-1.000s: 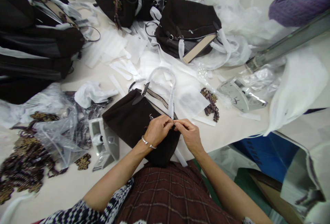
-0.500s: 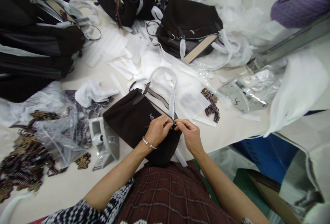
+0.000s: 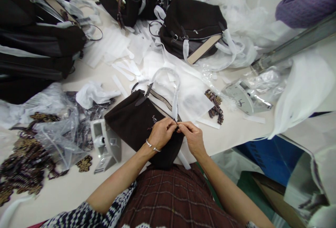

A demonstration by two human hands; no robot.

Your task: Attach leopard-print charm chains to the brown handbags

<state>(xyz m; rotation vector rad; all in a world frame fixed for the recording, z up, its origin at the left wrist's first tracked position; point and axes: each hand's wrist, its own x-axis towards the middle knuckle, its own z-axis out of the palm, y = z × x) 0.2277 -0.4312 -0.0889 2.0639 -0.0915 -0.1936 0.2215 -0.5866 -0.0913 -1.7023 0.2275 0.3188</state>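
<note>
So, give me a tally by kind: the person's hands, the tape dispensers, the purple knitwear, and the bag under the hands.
Hands, left hand and right hand: 2
Tape dispensers: 2
Purple knitwear: 1
Bag under the hands: 1
Total: 6

Tabletop (image 3: 236,130): bright, evenly lit, shadows faint
White sheets (image 3: 110,47): pale, nearly washed out
Foreground handbag (image 3: 131,116): near-black, folds lost
Clear plastic bag (image 3: 59,137): scattered glints
Blue box (image 3: 275,154): shaded, printing illegible
Purple knit fabric (image 3: 304,7): soft, edge-stretched

Purple knitted fabric (image 3: 306,9) near a grey metal bar (image 3: 296,44), blue box (image 3: 274,158) lower right.
</note>
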